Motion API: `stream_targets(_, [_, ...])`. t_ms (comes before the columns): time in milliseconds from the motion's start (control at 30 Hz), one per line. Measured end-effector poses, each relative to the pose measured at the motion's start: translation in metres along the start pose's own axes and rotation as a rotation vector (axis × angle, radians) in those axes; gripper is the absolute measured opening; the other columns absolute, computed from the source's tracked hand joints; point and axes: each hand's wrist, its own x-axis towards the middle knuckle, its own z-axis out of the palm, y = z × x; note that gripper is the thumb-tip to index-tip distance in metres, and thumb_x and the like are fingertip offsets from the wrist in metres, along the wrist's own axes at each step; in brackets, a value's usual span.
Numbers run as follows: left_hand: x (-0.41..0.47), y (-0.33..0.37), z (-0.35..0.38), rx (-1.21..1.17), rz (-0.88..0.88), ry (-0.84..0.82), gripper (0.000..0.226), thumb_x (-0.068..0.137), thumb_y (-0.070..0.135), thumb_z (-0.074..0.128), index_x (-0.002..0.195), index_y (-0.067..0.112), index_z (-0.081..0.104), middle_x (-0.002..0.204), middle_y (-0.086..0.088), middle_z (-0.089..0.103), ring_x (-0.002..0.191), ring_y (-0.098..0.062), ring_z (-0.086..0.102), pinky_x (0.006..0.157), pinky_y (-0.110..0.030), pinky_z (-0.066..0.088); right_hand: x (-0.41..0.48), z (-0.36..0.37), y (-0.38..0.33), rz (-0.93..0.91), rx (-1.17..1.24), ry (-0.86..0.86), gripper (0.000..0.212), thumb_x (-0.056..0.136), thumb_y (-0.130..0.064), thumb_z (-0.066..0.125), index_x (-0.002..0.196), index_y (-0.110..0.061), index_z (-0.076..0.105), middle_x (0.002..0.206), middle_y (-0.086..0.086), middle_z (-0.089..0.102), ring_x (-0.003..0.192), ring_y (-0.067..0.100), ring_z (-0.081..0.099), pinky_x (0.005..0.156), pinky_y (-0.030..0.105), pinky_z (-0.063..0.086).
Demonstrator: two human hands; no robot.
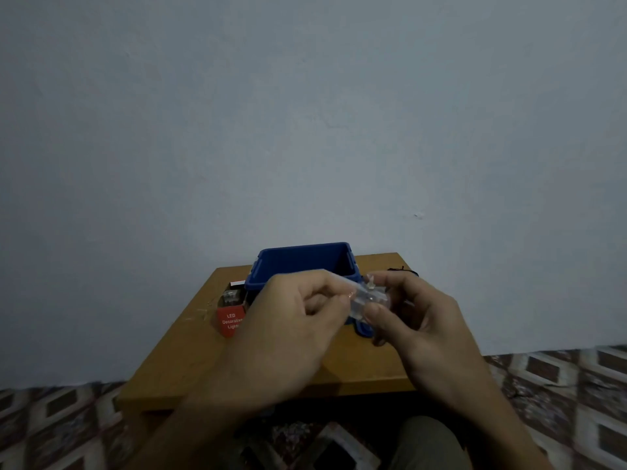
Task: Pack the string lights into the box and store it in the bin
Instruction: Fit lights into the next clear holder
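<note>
Both hands meet above the small wooden table, in front of the blue bin. My left hand and my right hand together pinch a clear plastic piece of the string lights, with small clear bulbs sticking up near my right fingers. The red box, labelled LED Decorative Lights, lies open on the table left of the bin, with some of the lights inside it. Thin wire trails on the table left of the box. The bin's front is partly hidden by my hands.
A blue lid piece peeks out under my hands. A dark cord lies at the table's far right corner. The table stands against a plain wall on a patterned floor. My knee shows at the bottom.
</note>
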Motion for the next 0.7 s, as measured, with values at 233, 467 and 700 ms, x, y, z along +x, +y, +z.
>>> stream_targets(233, [-0.007, -0.014, 0.017, -0.273, -0.132, 0.099, 0.016, 0.096, 0.027, 0.058, 0.091, 0.016, 0.069, 0.059, -0.001, 0.061, 0.041, 0.000, 0.045, 0.045, -0.014, 0.035, -0.001, 0.003, -0.001, -0.053, 0.032, 0.087, 0.025, 0.090, -0.017, 0.068, 0.114, -0.024, 0.068, 0.075, -0.004, 0.063, 0.071, 0.018, 0.066, 0.064, 0.026, 0.057])
stream_targets(467, [0.001, -0.020, 0.013, -0.491, -0.280, 0.013, 0.018, 0.099, 0.027, 0.057, 0.105, 0.011, 0.062, 0.057, -0.005, 0.054, 0.033, -0.006, 0.029, 0.035, -0.018, 0.025, -0.001, 0.008, -0.002, -0.050, 0.126, 0.109, 0.026, 0.088, -0.020, 0.069, 0.113, -0.024, 0.070, 0.077, 0.007, 0.063, 0.066, 0.017, 0.067, 0.062, 0.022, 0.055])
stream_targets(700, [0.003, -0.031, 0.008, -0.530, -0.245, -0.032, 0.020, 0.097, 0.026, 0.058, 0.106, 0.010, 0.066, 0.057, -0.004, 0.050, 0.034, -0.005, 0.026, 0.037, -0.018, 0.022, 0.003, -0.002, 0.001, 0.082, 0.357, -0.074, 0.033, 0.081, -0.022, 0.079, 0.113, -0.028, 0.073, 0.083, 0.011, 0.058, 0.066, 0.022, 0.066, 0.069, 0.033, 0.058])
